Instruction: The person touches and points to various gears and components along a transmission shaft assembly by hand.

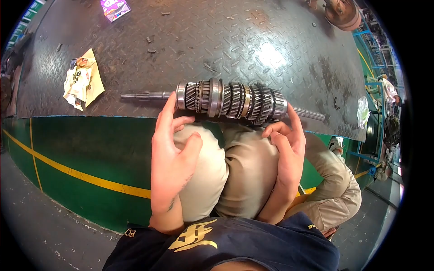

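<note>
A metal shaft with a stack of gears and rings (233, 101) lies sideways along the near edge of the dark metal table, its thin splined ends sticking out left and right. My left hand (174, 149) is at the left end of the stack, one finger stretched up against the end ring, the thumb apart. At the right end, my right hand (289, 147) has a finger raised against the last ring, with the thumb and other fingers bent below. Neither hand is wrapped round the shaft.
The tread-plate table (181, 49) holds torn paper packaging (81, 81) at left, a purple box (115, 9) at top left, a rusty round part (342, 16) at top right and a plastic bag (363, 112) at right. Another person's bent leg (337, 189) is at lower right.
</note>
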Demonstrator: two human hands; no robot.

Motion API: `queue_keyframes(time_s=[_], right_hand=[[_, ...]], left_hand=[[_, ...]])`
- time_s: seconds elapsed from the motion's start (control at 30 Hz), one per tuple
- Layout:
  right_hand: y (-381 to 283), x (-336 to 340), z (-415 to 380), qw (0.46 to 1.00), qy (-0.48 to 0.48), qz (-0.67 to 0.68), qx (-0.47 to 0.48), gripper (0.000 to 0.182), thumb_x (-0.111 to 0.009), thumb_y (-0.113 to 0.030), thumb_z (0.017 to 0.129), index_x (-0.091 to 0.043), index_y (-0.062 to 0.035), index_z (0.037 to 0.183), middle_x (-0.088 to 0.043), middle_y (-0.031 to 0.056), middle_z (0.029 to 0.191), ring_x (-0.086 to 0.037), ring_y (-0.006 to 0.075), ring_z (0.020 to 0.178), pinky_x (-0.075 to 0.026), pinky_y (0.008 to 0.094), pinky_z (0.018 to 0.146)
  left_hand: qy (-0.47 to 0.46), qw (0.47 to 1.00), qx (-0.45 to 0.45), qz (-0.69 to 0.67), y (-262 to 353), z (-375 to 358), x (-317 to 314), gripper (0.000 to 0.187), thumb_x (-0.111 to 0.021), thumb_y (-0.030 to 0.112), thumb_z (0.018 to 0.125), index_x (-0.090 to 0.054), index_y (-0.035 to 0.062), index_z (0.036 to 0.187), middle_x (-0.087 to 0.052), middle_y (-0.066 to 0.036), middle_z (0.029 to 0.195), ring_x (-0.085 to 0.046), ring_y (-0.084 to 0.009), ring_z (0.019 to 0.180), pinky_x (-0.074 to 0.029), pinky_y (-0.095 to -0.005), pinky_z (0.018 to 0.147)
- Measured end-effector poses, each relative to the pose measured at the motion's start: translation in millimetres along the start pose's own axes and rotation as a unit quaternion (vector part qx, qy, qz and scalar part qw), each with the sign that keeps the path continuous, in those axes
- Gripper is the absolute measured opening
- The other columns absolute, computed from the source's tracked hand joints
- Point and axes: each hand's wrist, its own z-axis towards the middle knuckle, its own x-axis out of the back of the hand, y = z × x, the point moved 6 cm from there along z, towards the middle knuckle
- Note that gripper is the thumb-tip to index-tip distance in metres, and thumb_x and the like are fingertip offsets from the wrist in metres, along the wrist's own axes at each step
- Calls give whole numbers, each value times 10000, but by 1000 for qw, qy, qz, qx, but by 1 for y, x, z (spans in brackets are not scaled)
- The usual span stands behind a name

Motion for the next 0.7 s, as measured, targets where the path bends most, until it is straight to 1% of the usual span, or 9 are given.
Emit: queue_keyframes(time_s=[0.1,0.17,0.3,0.37,0.5,0.57,0.7], right_hand=[[1,1,-1,1000,6,5,-2,673,-529,37,867,-298,34,1499,-627,54,851,-567,94,812,-421,226,769],[2,3,-1,1000,9,-6,2,671,-532,50,866,-303,39,1497,-624,54,845,-575,101,811,-435,227,771],[2,3,-1,1000,15,-18,17,662,-531,63,862,-318,46,1489,-620,56,843,-583,108,805,-452,231,773],[1,4,-2,999,20,-41,20,663,-534,62,859,-321,51,1487,-619,57,844,-586,109,797,-464,236,773],[1,3,-2,998,19,-52,19,665,-532,56,856,-320,56,1486,-617,55,841,-585,106,791,-466,233,760],[1,3,-2,998,28,-49,23,662,-531,51,855,-324,52,1485,-619,54,839,-583,101,789,-461,226,749],[0,2,-2,997,29,-67,13,651,-532,48,856,-333,43,1476,-622,55,840,-580,98,792,-452,222,745]], left_hand=[[22,1000,20,6,-2,-3,0,738,-540,-52,758,-360,-44,1474,-549,-182,1267,-620,-211,1049,-504,-303,864],[9,1000,8,-10,-4,-1,0,753,-485,-117,731,-385,-24,1472,-500,-146,1291,-640,-176,1015,-493,-239,762],[8,1000,0,-19,-5,-1,0,748,-470,-120,736,-390,-21,1473,-498,-147,1308,-643,-171,1003,-482,-216,735],[5,1000,-6,-14,-4,-1,0,747,-466,-121,739,-389,-22,1476,-502,-145,1324,-647,-163,999,-470,-204,690],[13,1000,-11,27,0,-4,-2,754,-473,-120,739,-381,-22,1481,-517,-143,1323,-652,-154,992,-459,-204,644],[36,998,-26,47,2,-5,0,669,-503,-50,764,-412,-85,1426,-580,-190,1168,-655,-211,959,-518,-291,764],[42,996,-32,71,3,-3,1,659,-509,-40,764,-426,-85,1417,-599,-194,1146,-659,-207,952,-519,-284,728]])
